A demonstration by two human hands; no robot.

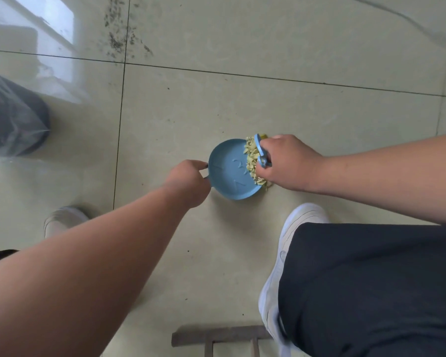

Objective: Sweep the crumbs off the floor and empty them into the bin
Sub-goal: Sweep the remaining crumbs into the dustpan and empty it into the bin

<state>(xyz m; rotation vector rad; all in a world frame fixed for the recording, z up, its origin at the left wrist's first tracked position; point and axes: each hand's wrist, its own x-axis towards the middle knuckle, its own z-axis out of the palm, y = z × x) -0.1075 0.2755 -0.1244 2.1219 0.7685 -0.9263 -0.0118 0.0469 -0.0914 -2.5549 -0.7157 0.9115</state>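
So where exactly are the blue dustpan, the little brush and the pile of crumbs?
blue dustpan (228, 173): head view, on the flat middle of the pan.
little brush (261, 152): head view, on its blue handle under the right hand.
pile of crumbs (251, 157): head view, on the heap at the pan's edge.

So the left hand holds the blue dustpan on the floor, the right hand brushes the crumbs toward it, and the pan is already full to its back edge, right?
Not quite. The head view shows the dustpan mostly bare: the crumbs are heaped only at its right lip, beside the brush. The rest stands: the left hand holds the pan on the floor and the right hand brushes.
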